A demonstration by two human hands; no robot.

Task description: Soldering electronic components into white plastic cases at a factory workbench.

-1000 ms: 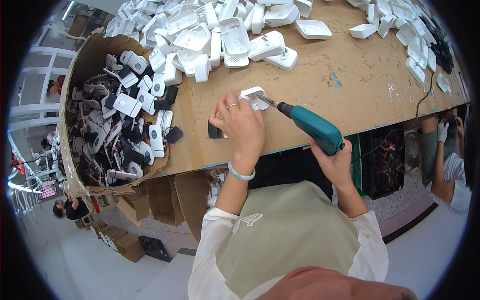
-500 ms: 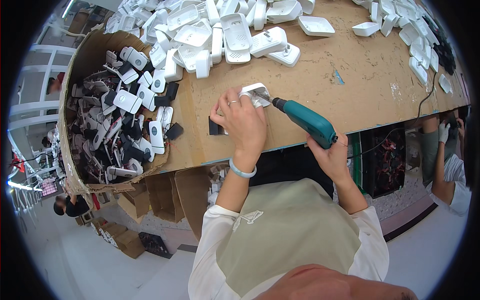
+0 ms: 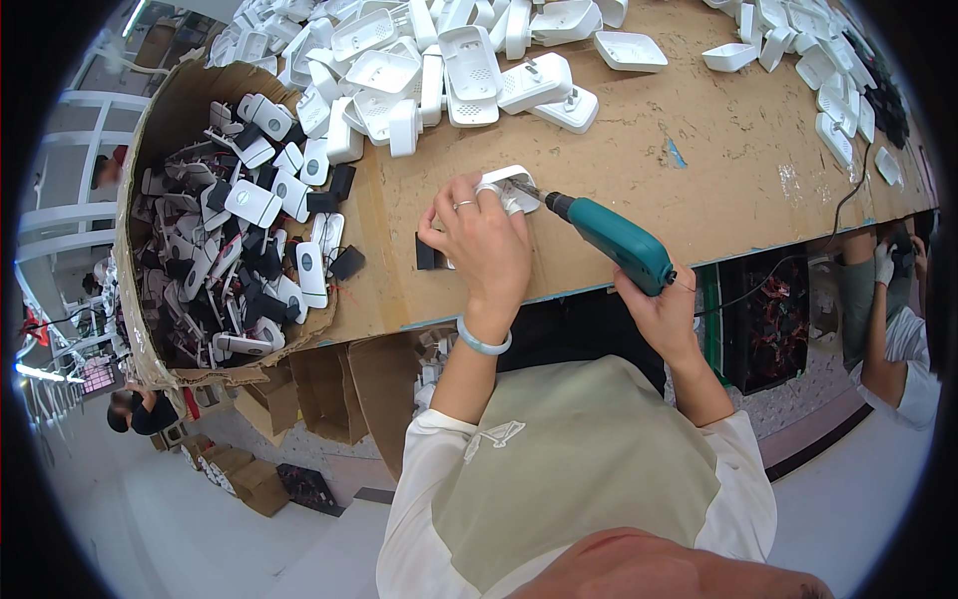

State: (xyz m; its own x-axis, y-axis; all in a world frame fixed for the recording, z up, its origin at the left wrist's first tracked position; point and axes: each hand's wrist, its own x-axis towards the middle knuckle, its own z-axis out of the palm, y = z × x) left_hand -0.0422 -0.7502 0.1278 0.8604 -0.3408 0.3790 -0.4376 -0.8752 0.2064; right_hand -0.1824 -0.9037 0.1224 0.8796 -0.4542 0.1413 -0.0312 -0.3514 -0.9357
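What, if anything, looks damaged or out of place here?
Mostly wear: the carton at left has a ragged, torn rim, and the cardboard worktop is scuffed, with a blue patch. Nothing looks odd where the right hand holds the green power screwdriver to the white housing in the left hand.

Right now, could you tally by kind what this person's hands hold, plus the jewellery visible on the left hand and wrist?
Teal electric screwdriver, in the right hand: 1
White plastic housing, in the left hand: 1
Pale bangle: 1
Ring: 1
Total: 4
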